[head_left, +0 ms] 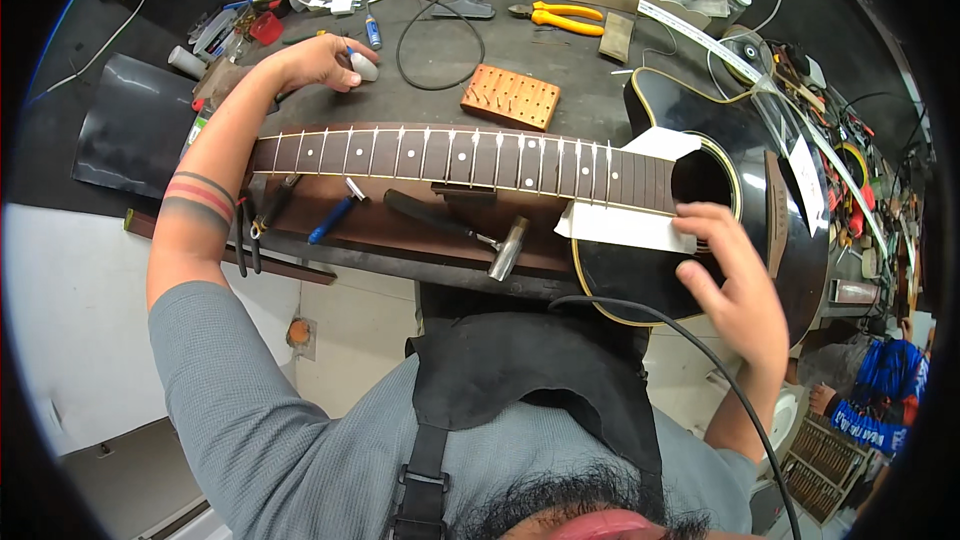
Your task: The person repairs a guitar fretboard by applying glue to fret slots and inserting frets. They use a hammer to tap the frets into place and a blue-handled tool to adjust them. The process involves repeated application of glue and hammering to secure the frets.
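Observation:
A black acoustic guitar (640,285) lies across the bench, its neck pointing left. White marks run along several frets of the dark fretboard (430,152). White paper or tape pieces (625,226) cover the top on both sides of the fretboard's end. Beyond the neck, my left hand (322,62) is closed around a small white rounded object (363,65), whose exact kind I cannot make out. Over the body near the sound hole (700,180), my right hand (735,285) is open, fingers stretched, its fingertips close to the near white piece.
A wooden block with metal pins (510,97), yellow-handled pliers (568,17) and a looped black cable (440,50) lie behind the neck. Nearer me are a hammer (508,248) and a blue-handled tool (335,215). Another person in blue (885,380) is at the lower right.

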The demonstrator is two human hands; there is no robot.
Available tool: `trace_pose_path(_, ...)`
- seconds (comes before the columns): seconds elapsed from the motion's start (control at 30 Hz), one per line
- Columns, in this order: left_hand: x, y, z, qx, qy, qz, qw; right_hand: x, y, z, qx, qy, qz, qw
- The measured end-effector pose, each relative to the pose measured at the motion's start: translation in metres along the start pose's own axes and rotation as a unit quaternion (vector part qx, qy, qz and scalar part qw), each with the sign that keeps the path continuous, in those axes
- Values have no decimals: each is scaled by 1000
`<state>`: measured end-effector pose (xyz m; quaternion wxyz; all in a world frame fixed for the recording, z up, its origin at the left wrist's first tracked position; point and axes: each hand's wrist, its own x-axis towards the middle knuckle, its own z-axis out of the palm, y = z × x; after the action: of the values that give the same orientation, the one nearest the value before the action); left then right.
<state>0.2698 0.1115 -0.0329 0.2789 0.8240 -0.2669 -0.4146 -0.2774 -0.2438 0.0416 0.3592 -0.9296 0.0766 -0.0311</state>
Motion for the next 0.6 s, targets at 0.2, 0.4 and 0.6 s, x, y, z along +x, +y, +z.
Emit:
trace_pose_path(0.2, -80, 33, -9, 78, 244, 105, 961, 77, -29, -22, -24, 7, -89, 996)
trace_pose_path(0.4, -161, 46, 134, -150, 621, 349, 686, 193, -65, 44, -132, 8, -171, 976)
trace_pose_path(0.6, -185, -34, 248, -26, 647, 313, 695, 278, -63, 118, -349, -8, -239, 906)
